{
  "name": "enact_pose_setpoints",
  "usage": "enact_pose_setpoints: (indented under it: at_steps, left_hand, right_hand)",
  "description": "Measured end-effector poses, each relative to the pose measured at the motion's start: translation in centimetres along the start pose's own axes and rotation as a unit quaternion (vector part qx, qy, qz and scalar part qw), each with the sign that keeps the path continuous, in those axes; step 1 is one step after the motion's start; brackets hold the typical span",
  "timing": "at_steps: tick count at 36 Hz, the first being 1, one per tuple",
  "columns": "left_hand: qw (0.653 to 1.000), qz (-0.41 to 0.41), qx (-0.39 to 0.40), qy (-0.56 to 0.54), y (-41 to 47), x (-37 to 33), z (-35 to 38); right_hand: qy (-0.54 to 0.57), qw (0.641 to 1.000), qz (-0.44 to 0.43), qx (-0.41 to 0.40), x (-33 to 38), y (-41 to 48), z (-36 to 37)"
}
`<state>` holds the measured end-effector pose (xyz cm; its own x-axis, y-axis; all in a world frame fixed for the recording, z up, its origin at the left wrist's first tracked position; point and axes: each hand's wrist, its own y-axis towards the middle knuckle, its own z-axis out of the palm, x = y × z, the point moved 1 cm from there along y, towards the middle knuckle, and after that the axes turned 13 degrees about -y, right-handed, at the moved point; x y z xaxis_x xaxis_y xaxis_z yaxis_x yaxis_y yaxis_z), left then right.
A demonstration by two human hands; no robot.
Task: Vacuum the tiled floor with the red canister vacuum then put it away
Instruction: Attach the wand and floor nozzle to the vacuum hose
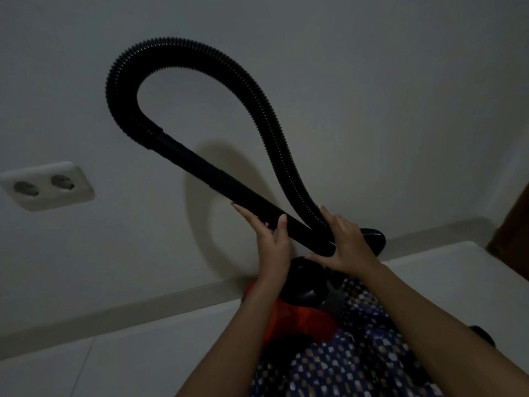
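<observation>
In the single head view, a black ribbed flexible hose (120,81) arches in a tall loop through the upper centre of the frame against a plain white wall (372,81), its left end joined to a smooth black rigid tube (217,179) that slants down to the right. At centre, the left hand (272,239) holds this tube from below, thumb curled over its top. Just right of it, the right hand (346,245) is wrapped over the spot where hose and tube cross, clasping both. The red canister vacuum with a black top (289,319) sits below the hands, on pale floor tiles (86,368) beside the skirting. A white double wall socket (47,186) is at middle left; a patterned garment (343,368) fills the bottom centre
</observation>
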<state>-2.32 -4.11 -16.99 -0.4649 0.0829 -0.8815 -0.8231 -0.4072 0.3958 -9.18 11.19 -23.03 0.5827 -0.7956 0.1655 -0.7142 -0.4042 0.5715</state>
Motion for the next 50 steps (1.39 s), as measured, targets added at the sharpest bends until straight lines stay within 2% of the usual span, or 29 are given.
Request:
enact_pose_setpoints:
  at_steps: [12,23,29,34,38,42,50]
  left_hand:
    - [1.0,-0.014,-0.01,-0.013,0.3,1.2,0.5]
    - [1.0,0.007,-0.014,0.007,-0.2,1.4,-0.2]
    - [0.999,0.012,0.033,0.029,-0.2,1.6,-0.9]
    - [0.987,0.032,0.106,0.12,-0.4,2.5,-3.2]
    - [0.94,-0.019,0.205,0.271,-1.3,5.5,-5.7]
    - [0.849,-0.066,0.342,0.399,-1.3,9.2,-6.2]
    - [0.744,-0.083,0.408,0.522,-0.1,15.0,-3.7]
  right_hand:
    - [-0.04,0.998,0.029,-0.029,0.3,-0.3,0.7]
    - [-0.104,0.992,0.051,-0.053,1.8,-0.5,1.2]
    - [-0.121,0.991,0.043,-0.046,1.7,-0.6,1.4]
    - [-0.11,0.992,0.046,-0.043,1.0,-0.4,0.9]
    - [-0.104,0.993,0.044,-0.043,0.3,-0.4,0.6]
    - [-0.104,0.992,0.05,-0.051,-0.3,-0.6,0.2]
    - [-0.108,0.99,0.056,-0.072,-2.1,-1.0,-0.4]
